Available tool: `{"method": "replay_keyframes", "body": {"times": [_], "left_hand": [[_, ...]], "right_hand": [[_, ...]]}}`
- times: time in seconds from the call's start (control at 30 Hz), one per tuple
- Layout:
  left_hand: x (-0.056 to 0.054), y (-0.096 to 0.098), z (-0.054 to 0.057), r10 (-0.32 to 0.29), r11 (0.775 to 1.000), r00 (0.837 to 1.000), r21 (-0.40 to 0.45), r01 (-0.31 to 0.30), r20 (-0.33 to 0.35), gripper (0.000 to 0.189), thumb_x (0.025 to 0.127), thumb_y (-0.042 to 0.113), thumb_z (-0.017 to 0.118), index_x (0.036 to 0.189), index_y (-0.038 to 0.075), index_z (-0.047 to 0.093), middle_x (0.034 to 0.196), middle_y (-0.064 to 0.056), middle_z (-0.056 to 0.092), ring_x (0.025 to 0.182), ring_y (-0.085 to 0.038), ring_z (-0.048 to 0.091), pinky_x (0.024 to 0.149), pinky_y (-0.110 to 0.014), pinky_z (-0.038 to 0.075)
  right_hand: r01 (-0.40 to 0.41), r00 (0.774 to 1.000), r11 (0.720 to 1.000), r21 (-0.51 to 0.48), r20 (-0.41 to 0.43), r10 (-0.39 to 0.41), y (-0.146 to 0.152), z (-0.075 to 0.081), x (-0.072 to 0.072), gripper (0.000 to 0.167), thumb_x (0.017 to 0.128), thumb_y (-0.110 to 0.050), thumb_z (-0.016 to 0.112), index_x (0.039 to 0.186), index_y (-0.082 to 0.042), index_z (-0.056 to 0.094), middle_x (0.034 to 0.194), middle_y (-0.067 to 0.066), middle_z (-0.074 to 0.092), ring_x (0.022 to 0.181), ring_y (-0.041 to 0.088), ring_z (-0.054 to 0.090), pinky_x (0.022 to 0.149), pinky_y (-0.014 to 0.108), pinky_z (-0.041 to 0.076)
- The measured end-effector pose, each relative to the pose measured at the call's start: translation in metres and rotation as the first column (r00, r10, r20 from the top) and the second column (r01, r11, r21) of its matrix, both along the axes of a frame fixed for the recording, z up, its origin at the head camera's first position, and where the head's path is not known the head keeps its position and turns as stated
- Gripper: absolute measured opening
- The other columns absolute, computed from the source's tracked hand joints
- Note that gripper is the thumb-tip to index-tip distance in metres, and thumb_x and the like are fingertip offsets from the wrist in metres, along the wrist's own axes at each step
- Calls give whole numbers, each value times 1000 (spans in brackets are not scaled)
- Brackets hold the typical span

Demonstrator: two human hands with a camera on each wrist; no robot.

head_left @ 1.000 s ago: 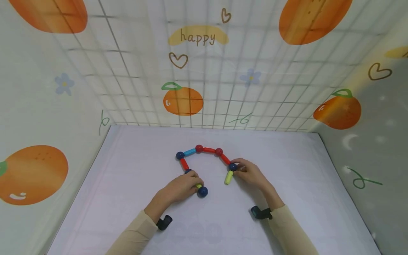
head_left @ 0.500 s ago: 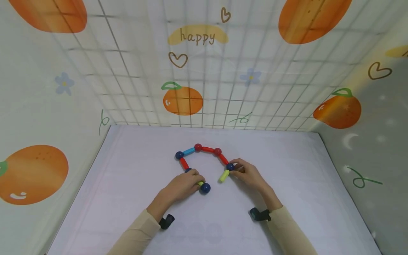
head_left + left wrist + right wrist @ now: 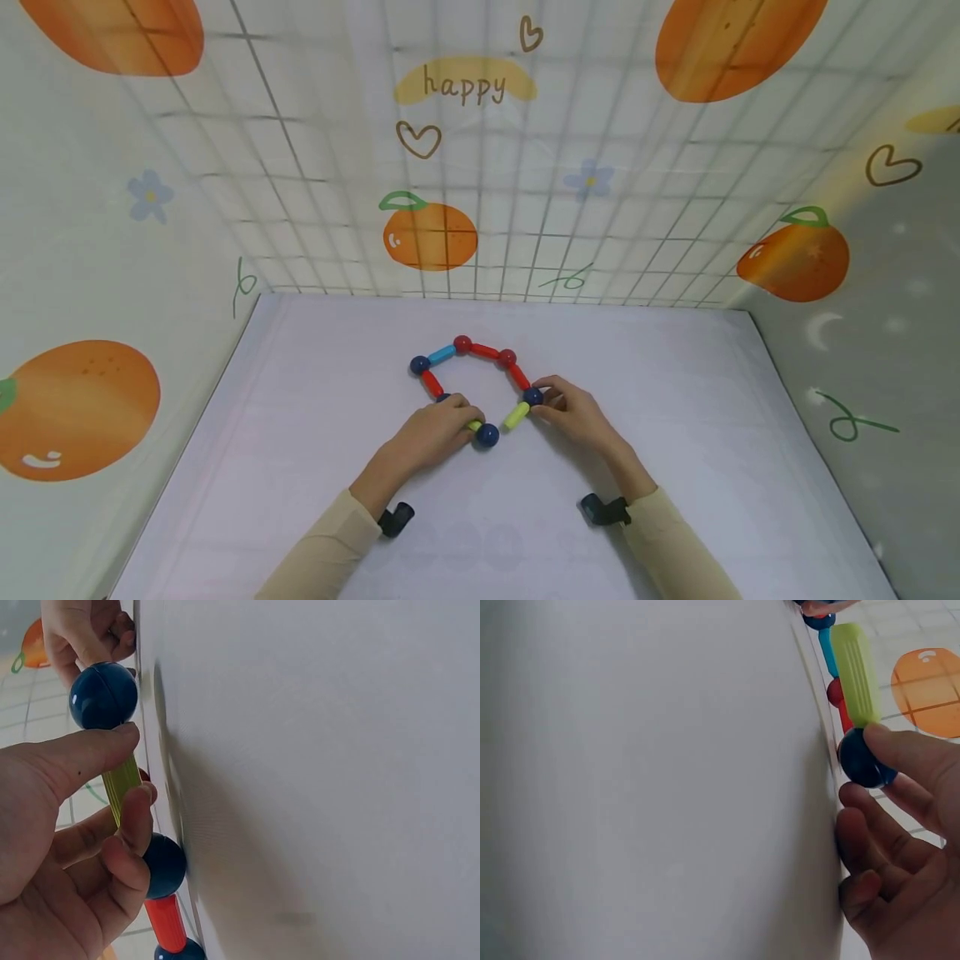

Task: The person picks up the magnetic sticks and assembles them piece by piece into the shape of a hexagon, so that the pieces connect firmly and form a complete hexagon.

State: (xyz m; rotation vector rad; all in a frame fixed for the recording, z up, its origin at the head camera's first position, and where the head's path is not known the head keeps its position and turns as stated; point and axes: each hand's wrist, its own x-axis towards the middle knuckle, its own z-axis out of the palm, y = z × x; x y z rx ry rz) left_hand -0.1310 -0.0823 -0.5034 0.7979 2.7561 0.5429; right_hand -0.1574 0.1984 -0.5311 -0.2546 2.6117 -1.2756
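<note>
A chain of coloured rods and balls bends into a nearly closed ring on the table. My left hand (image 3: 438, 429) grips a yellow-green rod (image 3: 121, 780), which has a dark blue ball (image 3: 487, 435) on its end. Between thumb and finger, my right hand (image 3: 577, 414) pinches another dark blue ball (image 3: 864, 759). From that ball a second yellow-green rod (image 3: 517, 416) points toward the left hand's ball, with a small gap between. Red rods (image 3: 431, 383), a light blue rod (image 3: 442, 354), red balls (image 3: 462, 344) and a blue ball (image 3: 419, 365) form the far side.
The white table (image 3: 337, 333) meets a grid-patterned backdrop (image 3: 495, 183) printed with oranges at the back and sides. A black wrist camera (image 3: 396, 520) sits at the left wrist and another black camera (image 3: 602, 510) at the right.
My right hand has shifted left with its ball, swinging the free yellow-green rod toward the left hand. The left hand's ball has moved slightly right and away from me, and the gap has narrowed.
</note>
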Motion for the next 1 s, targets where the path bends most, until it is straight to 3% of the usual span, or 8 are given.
{"method": "replay_keyframes", "body": {"times": [0.63, 1.0], "left_hand": [[-1, 7, 3, -4, 1000, 1000, 8, 4, 10, 28, 94, 19, 73, 122, 20, 71, 114, 1, 61, 101, -14, 60, 89, -34, 53], [0, 0, -1, -69, 998, 998, 12, 69, 13, 28, 94, 16, 72, 122, 21, 71, 117, 2, 62, 103, -14, 60, 90, -32, 52]], "right_hand": [[-28, 999, 999, -19, -16, 27, -3, -2, 8, 35, 91, -22, 76, 123, -23, 61, 94, -2, 64, 78, 19, 59, 69, 32, 52], [-30, 999, 998, 50, -41, 32, -3, -1, 31, 37, 86, -23, 82, 116, -20, 61, 88, -6, 64, 76, 15, 58, 69, 30, 52]]}}
